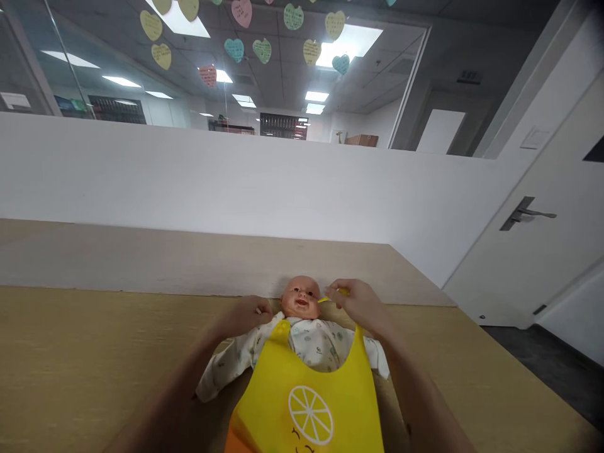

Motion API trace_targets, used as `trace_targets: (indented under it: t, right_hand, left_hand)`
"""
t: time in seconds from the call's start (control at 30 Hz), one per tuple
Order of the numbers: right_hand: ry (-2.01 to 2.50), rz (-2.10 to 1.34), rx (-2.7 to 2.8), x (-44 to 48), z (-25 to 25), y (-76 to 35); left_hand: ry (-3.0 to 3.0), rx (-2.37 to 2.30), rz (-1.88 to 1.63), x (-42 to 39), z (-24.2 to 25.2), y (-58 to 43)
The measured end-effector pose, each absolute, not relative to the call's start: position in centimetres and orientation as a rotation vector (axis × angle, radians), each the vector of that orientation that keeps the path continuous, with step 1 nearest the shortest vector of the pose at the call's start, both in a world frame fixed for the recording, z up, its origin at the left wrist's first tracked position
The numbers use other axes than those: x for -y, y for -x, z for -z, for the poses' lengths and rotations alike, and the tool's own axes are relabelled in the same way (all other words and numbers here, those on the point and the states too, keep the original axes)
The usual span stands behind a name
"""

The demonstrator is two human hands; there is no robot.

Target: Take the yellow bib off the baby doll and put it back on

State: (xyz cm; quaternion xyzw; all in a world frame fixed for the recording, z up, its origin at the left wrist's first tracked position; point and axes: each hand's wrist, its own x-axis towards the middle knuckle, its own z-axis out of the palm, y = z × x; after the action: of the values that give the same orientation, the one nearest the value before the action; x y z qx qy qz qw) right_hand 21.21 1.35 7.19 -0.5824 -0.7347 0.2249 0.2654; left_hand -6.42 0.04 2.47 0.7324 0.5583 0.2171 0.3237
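A baby doll (301, 299) in a white printed top (321, 346) lies face up on the wooden surface. Over its chest and below spreads a yellow bib (264, 390) with a white citrus-slice print. My right hand (361, 305) is closed beside the doll's cheek, pinching a thin yellow strip (324, 299) that looks like the bib's neck strap; the hand hides where it joins. By the doll's other shoulder, my left hand (248, 316) has curled fingers near the bib's other strap (282, 331). What those fingers hold, if anything, is hidden.
A paler raised board (189, 258) runs along the back of the wooden surface (70, 358), against a white wall (212, 182). Above is a window with heart-shaped notes (293, 17). To the right stands a white door with a metal handle (523, 214).
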Motion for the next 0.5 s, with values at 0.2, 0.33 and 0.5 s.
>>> trace_targets:
  t: [0.2,0.33,0.5]
  right_hand:
    - [1.590,-0.422,1.898,-3.0,-6.4,-20.4]
    - [1.768,-0.398,2.092,-4.0,-4.6,-21.0]
    - [1.821,-0.494,2.198,-3.6,-4.8,-21.8]
  left_hand:
    - [-1.980,-1.525,-0.388,2.0,-4.0,5.9]
    - [-1.965,-1.516,-0.402,2.6,-2.8,4.8]
    - [-1.920,-1.414,-0.484,2.1,-2.7,5.2]
